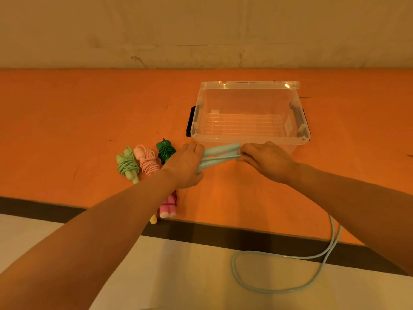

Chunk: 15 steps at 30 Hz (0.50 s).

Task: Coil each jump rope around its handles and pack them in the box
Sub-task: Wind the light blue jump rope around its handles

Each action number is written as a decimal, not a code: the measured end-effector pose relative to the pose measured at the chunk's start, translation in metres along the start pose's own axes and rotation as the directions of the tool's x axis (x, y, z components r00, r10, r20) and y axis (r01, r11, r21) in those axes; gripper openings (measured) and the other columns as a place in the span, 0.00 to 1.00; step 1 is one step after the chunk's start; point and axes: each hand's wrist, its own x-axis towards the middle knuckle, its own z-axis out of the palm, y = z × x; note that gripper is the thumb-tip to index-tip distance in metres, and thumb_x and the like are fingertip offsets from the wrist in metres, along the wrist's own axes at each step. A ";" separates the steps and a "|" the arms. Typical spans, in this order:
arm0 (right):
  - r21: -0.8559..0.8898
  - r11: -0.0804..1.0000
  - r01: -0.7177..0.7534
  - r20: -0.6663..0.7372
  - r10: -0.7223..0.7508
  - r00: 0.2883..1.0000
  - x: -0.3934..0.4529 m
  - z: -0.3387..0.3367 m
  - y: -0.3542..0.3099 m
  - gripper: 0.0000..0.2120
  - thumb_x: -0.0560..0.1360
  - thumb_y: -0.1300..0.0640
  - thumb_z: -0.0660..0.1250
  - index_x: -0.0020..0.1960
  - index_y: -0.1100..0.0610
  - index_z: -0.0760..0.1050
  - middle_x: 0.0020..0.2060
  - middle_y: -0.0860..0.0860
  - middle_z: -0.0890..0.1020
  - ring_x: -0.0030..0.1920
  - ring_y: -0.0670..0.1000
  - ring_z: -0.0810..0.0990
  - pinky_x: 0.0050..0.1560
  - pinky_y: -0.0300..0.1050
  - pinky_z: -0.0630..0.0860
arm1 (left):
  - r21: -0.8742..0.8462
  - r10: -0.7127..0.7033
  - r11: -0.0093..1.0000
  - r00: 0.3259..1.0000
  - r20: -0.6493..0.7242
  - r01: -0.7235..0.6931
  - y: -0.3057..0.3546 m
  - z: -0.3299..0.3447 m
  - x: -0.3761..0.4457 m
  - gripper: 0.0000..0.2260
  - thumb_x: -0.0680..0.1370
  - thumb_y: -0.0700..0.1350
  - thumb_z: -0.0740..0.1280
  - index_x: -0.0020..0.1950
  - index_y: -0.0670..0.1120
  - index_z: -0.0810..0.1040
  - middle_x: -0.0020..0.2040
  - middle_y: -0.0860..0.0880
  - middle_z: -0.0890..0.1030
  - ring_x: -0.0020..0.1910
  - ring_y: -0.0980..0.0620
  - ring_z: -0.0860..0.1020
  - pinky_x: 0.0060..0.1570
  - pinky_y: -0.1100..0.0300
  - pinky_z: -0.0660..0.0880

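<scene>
I see my left hand (186, 165) curled round the near ends of the two pale blue handles (220, 154), just in front of the clear box (248, 113). My right hand (267, 161) pinches the pale blue rope (290, 256) against their far ends; the slack loops off the orange table (67, 121) at near right. Left of my hands lie coiled light green (127, 164), pink (147, 161) and dark green ropes (165, 151).

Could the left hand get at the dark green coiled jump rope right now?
Probably not at once. The left hand grips the pale blue jump rope handles, so it is occupied. The dark green coiled jump rope lies on the orange table just beside that hand, uncovered, so letting go would free the way.
</scene>
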 end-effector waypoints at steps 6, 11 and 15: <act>-0.044 0.999 -0.028 0.022 0.029 0.999 -0.001 0.001 0.006 0.18 0.81 0.45 0.51 0.54 0.54 0.74 0.50 0.50 0.79 0.47 0.54 0.77 0.47 0.46 0.62 | -0.073 0.082 0.994 0.995 0.052 -0.078 0.000 0.000 -0.003 0.23 0.73 0.47 0.67 0.64 0.41 0.66 0.58 0.43 0.70 0.56 0.46 0.69 0.52 0.56 0.66; -0.028 0.999 -0.045 0.036 0.046 0.998 0.000 -0.002 0.009 0.17 0.81 0.45 0.52 0.54 0.54 0.75 0.49 0.49 0.79 0.46 0.51 0.76 0.48 0.45 0.61 | -0.084 0.094 0.993 0.991 0.098 -0.086 0.001 -0.006 -0.002 0.21 0.73 0.47 0.67 0.62 0.41 0.67 0.57 0.44 0.70 0.54 0.46 0.70 0.49 0.57 0.67; -0.073 0.995 -0.064 -0.004 0.063 0.998 0.002 -0.005 0.016 0.25 0.77 0.39 0.47 0.50 0.55 0.76 0.45 0.50 0.79 0.44 0.53 0.77 0.50 0.49 0.62 | -0.109 0.082 0.992 0.990 0.116 -0.069 0.006 -0.005 -0.002 0.21 0.73 0.49 0.67 0.61 0.41 0.67 0.56 0.44 0.71 0.51 0.47 0.72 0.46 0.58 0.68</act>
